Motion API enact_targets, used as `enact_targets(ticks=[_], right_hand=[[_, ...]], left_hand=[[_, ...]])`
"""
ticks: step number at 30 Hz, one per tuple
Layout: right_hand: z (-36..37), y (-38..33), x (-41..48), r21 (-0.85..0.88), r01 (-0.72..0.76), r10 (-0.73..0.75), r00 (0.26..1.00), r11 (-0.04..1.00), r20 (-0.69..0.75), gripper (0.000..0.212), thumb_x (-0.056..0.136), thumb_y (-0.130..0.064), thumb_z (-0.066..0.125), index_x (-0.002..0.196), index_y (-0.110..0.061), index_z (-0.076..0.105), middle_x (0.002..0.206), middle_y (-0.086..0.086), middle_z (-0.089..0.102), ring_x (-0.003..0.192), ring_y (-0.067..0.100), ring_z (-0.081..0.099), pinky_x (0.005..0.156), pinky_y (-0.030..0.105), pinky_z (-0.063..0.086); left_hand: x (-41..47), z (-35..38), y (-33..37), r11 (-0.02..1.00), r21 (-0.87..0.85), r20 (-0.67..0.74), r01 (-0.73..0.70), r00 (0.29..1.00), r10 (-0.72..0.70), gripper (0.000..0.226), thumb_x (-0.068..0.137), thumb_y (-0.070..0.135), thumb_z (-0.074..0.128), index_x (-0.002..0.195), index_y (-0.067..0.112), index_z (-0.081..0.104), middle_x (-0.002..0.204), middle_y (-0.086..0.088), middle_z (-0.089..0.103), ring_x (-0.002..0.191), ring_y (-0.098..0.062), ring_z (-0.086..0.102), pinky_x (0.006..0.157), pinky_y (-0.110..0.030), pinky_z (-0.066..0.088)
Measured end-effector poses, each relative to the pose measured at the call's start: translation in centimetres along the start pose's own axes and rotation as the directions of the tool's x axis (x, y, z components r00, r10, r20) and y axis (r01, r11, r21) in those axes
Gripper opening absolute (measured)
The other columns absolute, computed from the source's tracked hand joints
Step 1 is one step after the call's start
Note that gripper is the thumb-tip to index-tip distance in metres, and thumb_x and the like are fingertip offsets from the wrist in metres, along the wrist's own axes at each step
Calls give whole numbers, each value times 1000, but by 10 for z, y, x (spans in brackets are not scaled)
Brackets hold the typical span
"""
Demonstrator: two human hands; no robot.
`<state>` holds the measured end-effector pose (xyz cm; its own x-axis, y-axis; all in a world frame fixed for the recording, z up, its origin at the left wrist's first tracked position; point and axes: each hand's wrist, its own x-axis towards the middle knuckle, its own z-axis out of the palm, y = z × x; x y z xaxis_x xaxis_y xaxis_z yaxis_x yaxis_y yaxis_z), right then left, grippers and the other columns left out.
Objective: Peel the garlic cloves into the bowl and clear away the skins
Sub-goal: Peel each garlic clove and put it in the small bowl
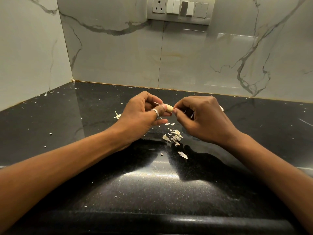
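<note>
Head view: I log left hand (144, 114) gripping garlic clove (169, 108) just beyond skin pile (174, 136), probably steadying it while right hand (201, 117) pinches clove tip to strip skin. Bowl not in view.

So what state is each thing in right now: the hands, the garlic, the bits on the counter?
garlic clove, held between both hands, looks mostly peeled.
left hand, grips the clove.
right hand, pinches at the clove's tip.
garlic skins, loose flakes scattered on the counter under the hands.
counter, dark and glossy, littered with flakes.
</note>
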<state>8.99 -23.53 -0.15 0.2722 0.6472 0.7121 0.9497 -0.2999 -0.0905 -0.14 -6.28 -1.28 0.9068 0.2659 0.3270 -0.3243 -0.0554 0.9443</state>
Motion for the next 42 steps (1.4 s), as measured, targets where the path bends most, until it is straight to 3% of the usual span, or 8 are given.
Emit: enact_targets(ticks=[5,10,20,27,42], right_hand=[[4,1,0,17,-2,2,1000,1000,-10,12,91,-18,66,89,-10,75,74,-3,70,63,10,62,61,31,49],[3,1,-1,26,10,-10,1000,1000,6,11,92,-17,66,89,-11,74,73,-3,69,62,10,61,60,31,48],[6,-1,-3,32,1,-1,1000,999,-1,10,87,-16,70,79,-11,73,65,-3,64,56,12,57,55,34,46],[2,-2,0,20,3,-2,999,1000,-47,27,86,-34,58,75,-14,71,64,-6,63,55,9,56,54,33,48],[-1,1,2,12,11,-10,997,1000,-72,32,87,-37,56,75,-13,72,65,-4,64,56,11,58,55,38,50]], left_hand=[[-1,1,0,999,32,-19,-5,1000,6,21,85,1,75,95,3,57,101,-23,73,94,-26,75,73,-27,61],[-2,0,0,999,34,27,11,1000,-12,22,87,2,74,108,1,66,98,-16,76,97,-25,74,79,-25,60],[-2,-1,-2,998,59,60,33,998,-36,21,87,1,73,107,2,68,94,-14,77,96,-26,75,87,-30,60],[-2,0,0,998,31,68,59,996,-61,22,87,2,73,109,1,69,93,-13,77,86,-18,75,73,-21,60],[-3,0,2,998,12,68,55,996,-56,18,84,2,74,102,6,75,93,-12,78,83,-11,73,73,-17,59]])
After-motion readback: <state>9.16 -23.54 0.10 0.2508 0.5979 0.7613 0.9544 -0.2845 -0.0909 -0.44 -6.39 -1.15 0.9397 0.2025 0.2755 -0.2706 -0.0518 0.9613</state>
